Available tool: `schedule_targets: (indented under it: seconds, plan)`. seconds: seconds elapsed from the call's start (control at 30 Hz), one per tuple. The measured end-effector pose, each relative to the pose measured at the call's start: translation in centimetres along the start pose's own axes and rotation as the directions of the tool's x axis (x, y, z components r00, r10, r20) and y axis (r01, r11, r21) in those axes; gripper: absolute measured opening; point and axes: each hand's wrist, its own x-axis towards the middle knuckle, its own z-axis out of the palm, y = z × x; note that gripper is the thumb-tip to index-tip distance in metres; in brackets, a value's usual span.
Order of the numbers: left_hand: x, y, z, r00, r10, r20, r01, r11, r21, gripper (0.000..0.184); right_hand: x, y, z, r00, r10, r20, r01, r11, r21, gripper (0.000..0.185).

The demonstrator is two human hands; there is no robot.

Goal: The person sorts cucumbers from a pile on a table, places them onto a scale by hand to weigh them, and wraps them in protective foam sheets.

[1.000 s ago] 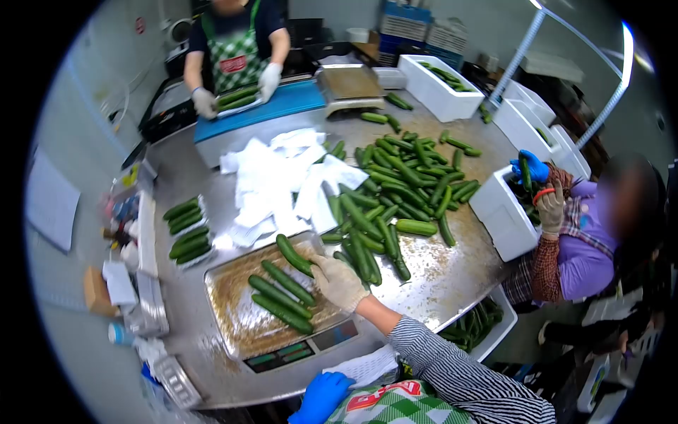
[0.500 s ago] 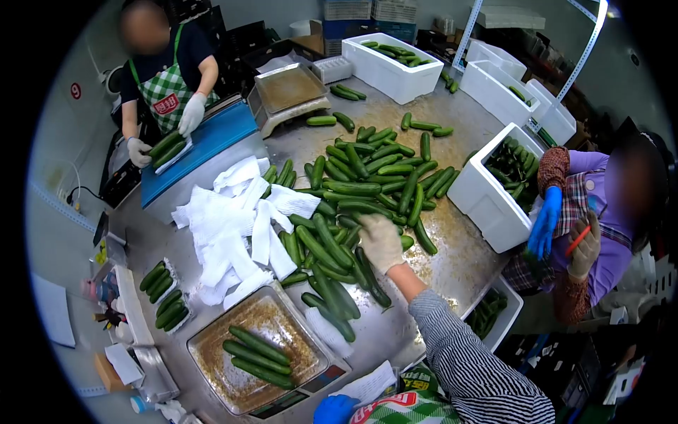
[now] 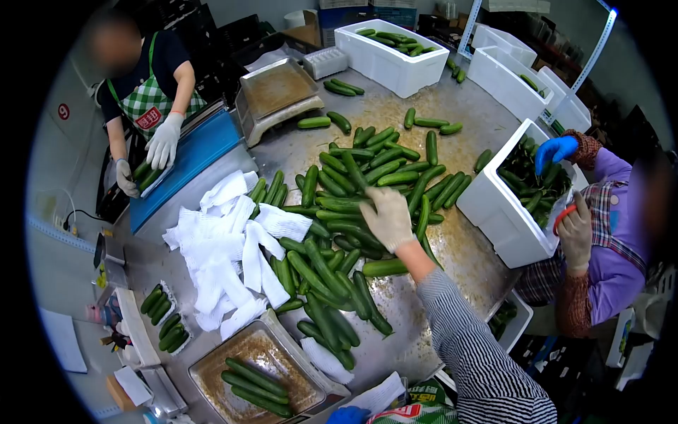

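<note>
My right hand, in a cream glove, reaches over the middle of a heap of cucumbers. Its fingers are stretched toward the heap and slightly blurred, with nothing visibly held. At the bottom edge my left hand, in a blue glove, shows only in part, closed on a white foam net. Several cucumbers lie on the near scale. Beside that scale lies another white net. A pile of white nets covers the table left of the heap.
Two small packs of cucumbers lie at the left. White foam boxes stand along the back, and one box stands at right by a person holding red-handled scissors. Across the table another person handles cucumbers near a second scale.
My right hand has moved farther over the heap, away from me. My left hand and its net have shifted slightly right. The person at right has raised the blue-gloved hand over the box.
</note>
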Motion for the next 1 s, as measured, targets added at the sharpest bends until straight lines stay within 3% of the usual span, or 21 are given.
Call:
schedule_targets:
  seconds: [0.13, 0.23, 0.27, 0.37, 0.47, 0.57, 0.63, 0.7, 0.77, 0.8, 0.83, 0.9, 0.97, 1.0]
  plan:
    - [1.4, 0.6, -0.5, 1.000, -0.005, 0.015, 0.005, 1.000, 0.013, 0.034, 5.6, 2.3, 4.3, 0.929, 0.235, 0.286, -0.202, 0.969, -0.140, 0.042]
    - [1.8, 0.5, -0.5, 1.000, 0.003, -0.024, -0.003, 1.000, 0.015, 0.035, 6.7, 3.2, 5.8, 0.931, 0.220, 0.292, -0.256, 0.962, 0.091, 0.043]
    - [2.0, 0.4, -0.5, 0.999, 0.019, -0.048, -0.018, 1.000, 0.016, 0.035, 6.4, 2.6, 4.7, 0.942, 0.223, 0.250, -0.284, 0.926, 0.247, 0.050]
    - [2.4, 0.3, -0.1, 0.994, 0.059, -0.096, -0.058, 0.998, 0.013, 0.031, 3.7, 1.2, 1.5, 0.976, 0.128, 0.177, -0.201, 0.842, 0.501, 0.047]
    - [2.8, 0.0, 0.6, 0.995, 0.069, -0.074, -0.066, 0.997, 0.046, 0.027, 1.2, 1.0, 0.0, 0.886, 0.204, 0.415, -0.441, 0.645, 0.624, 0.044]
    - [3.5, 1.1, -0.1, 0.998, 0.058, -0.034, -0.054, 0.993, 0.106, 0.031, -2.4, 0.0, -0.4, 0.681, 0.105, 0.724, -0.729, 0.190, 0.658, 0.045]
    - [4.2, 2.2, -1.8, 0.998, 0.066, -0.019, -0.063, 0.992, 0.106, 0.031, -4.4, -4.5, -2.0, 0.720, -0.029, 0.693, -0.680, 0.171, 0.713, 0.048]
    - [3.2, 3.2, -1.9, 1.000, 0.012, -0.025, -0.010, 0.998, 0.064, 0.030, -7.2, -8.1, -2.2, 0.723, -0.095, 0.685, -0.567, 0.484, 0.666, 0.040]
    - [2.8, 1.3, 0.6, 0.967, 0.200, -0.156, -0.193, 0.980, 0.057, 0.025, -9.8, -13.8, -3.7, 0.723, -0.172, 0.669, -0.475, 0.580, 0.662, 0.036]
    - [2.6, 2.0, -0.1, 0.980, 0.165, -0.107, -0.162, 0.986, 0.036, 0.024, -11.5, -15.4, -2.3, 0.836, -0.361, 0.412, -0.120, 0.613, 0.781, 0.036]
    - [2.3, 2.1, -0.1, 0.977, 0.175, -0.120, -0.170, 0.984, 0.051, 0.023, -10.3, -17.3, -3.2, 0.638, -0.601, 0.481, 0.101, 0.684, 0.722, 0.038]
    - [1.7, 1.6, 0.9, 0.938, 0.253, -0.235, -0.251, 0.967, 0.041, 0.023, -11.8, -20.7, -3.1, 0.576, -0.775, 0.260, 0.505, 0.587, 0.633, 0.034]
    - [0.8, 1.6, 1.6, 0.928, 0.242, -0.284, -0.226, 0.970, 0.089, 0.024, -13.7, -23.1, -1.4, 0.499, -0.831, 0.247, 0.681, 0.552, 0.481, 0.028]
    - [0.2, 1.6, 1.9, 0.921, 0.241, -0.307, -0.216, 0.970, 0.113, 0.024, -14.2, -23.8, -1.8, 0.474, -0.829, 0.296, 0.659, 0.557, 0.506, 0.027]
